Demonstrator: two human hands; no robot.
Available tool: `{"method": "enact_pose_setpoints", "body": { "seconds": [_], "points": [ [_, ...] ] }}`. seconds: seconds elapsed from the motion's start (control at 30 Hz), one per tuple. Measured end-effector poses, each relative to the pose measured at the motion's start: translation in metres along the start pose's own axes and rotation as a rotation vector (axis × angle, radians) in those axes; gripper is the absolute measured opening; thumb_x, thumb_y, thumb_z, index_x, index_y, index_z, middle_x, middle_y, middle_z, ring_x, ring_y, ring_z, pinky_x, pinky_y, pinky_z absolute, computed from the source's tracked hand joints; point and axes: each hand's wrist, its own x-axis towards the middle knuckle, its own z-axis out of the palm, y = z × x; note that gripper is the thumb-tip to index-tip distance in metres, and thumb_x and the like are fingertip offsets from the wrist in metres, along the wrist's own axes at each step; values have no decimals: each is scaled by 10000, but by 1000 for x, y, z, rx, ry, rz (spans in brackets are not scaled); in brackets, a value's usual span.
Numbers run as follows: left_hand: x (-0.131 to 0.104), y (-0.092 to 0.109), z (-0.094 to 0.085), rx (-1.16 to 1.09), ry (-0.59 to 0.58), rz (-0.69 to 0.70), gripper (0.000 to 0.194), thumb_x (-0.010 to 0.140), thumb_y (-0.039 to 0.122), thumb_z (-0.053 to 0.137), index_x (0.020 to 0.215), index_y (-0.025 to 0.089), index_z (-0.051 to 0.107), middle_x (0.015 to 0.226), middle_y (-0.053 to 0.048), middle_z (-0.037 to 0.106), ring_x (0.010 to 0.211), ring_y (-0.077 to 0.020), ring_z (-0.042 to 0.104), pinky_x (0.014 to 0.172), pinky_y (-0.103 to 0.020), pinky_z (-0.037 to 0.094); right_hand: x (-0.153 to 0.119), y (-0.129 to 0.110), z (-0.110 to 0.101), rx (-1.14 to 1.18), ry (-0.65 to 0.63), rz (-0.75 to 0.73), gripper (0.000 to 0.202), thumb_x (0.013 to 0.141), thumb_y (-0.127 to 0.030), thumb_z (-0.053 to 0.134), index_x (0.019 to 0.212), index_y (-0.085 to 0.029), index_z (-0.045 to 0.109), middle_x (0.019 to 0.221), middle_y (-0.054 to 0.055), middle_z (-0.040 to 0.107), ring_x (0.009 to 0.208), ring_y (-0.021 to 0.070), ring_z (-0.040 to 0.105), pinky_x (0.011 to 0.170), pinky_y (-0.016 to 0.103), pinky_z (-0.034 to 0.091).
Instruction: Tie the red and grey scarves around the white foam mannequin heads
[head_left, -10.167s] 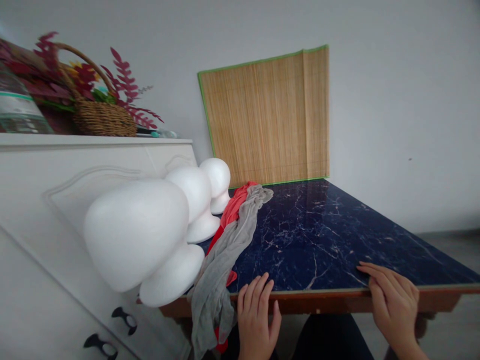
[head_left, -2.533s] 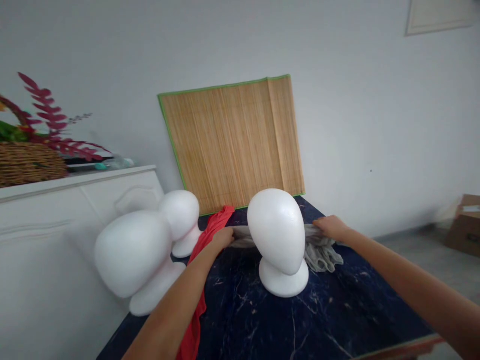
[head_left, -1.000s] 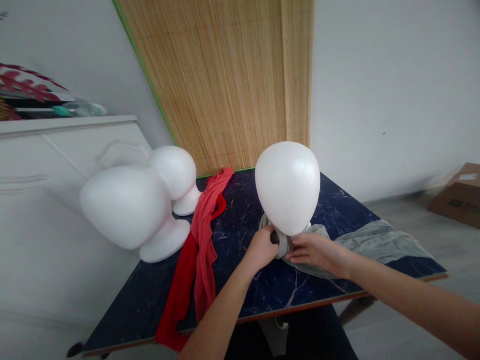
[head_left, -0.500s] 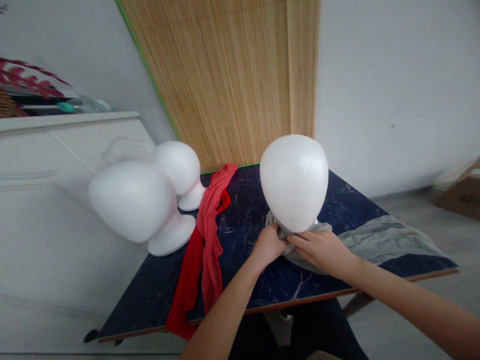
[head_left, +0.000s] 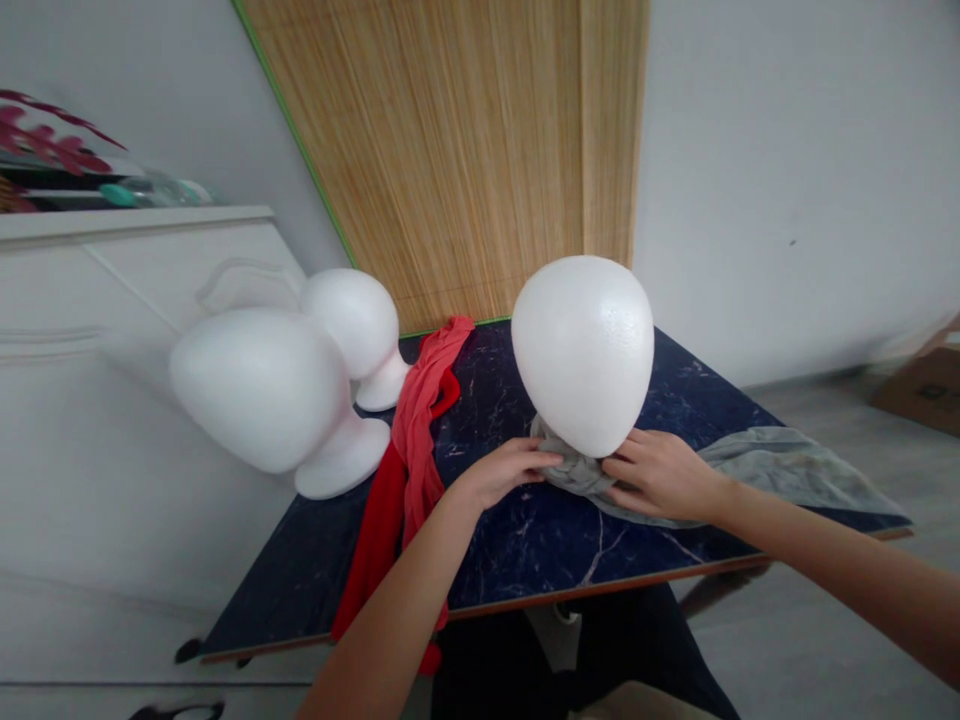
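A smooth white mannequin head point(head_left: 585, 350) stands on the dark blue marbled table, with a grey scarf point(head_left: 581, 475) wound around its neck. Fingers of my left hand point(head_left: 510, 470) pinch the scarf at the left of the neck. On the other side, under the head's right edge, my right hand point(head_left: 664, 475) has its curled fingers on the scarf folds; the fingertips are partly hidden in the cloth. From there the scarf's loose end point(head_left: 802, 470) trails across the table to the right corner.
Two more white mannequin heads, a near one point(head_left: 259, 390) and a far one point(head_left: 352, 325), stand at the left. Between them and me lie a coral scarf point(head_left: 420, 430) and a red scarf point(head_left: 371, 540), hanging over the table's front edge point(head_left: 555, 600). A white cabinet point(head_left: 112, 420) borders the left.
My hands were together at the front of the neck; now they are apart, left hand to the left, right hand to the right. Twisted scarf folds now show between them.
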Motion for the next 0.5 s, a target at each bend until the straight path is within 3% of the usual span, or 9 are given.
{"method": "enact_pose_setpoints", "body": {
  "seconds": [0.1,0.17,0.23,0.3,0.37,0.5],
  "points": [
    [-1,-3,0,87,58,-39,430,699,408,736,1052,163,720,859,-41,710,689,-113,564,587,-218,357,-3,-6,10,68,76,-53,221,945,-187,440,926,-168,659,915,92,639,861,194,561,686,300,453],
    [0,-5,0,130,82,-54,419,702,411,734,1049,177,719,824,-23,702,662,-112,541,564,-219,324,-4,-8,12,123,92,-133,283,962,-153,396,1098,-180,642,1062,97,647,970,193,568,801,329,485],
    [2,-4,0,152,88,-60,386,705,400,724,1017,174,724,807,-14,699,661,-117,541,571,-225,326,-3,-8,10,143,65,-228,277,970,-153,395,1086,-196,643,1153,81,637,1088,197,543,912,359,469],
    [2,0,-1,161,78,-62,337,699,371,714,956,154,734,769,-11,690,641,-116,537,573,-232,330,-1,-6,3,135,21,-264,244,969,-171,415,933,-198,655,1093,67,657,1075,206,539,909,373,460],
    [1,7,-5,174,59,-67,317,684,336,716,937,146,739,747,-4,685,628,-113,535,572,-233,334,3,-5,-5,105,0,-217,238,958,-203,434,835,-184,637,929,70,659,931,204,548,812,361,461],
    [-5,21,-16,170,3,-24,344,653,268,748,971,138,737,826,-23,716,734,-138,600,674,-244,418,6,-3,-19,-29,17,-102,247,965,-288,428,954,-170,645,823,70,628,831,196,508,704,317,396]
  ]
}}
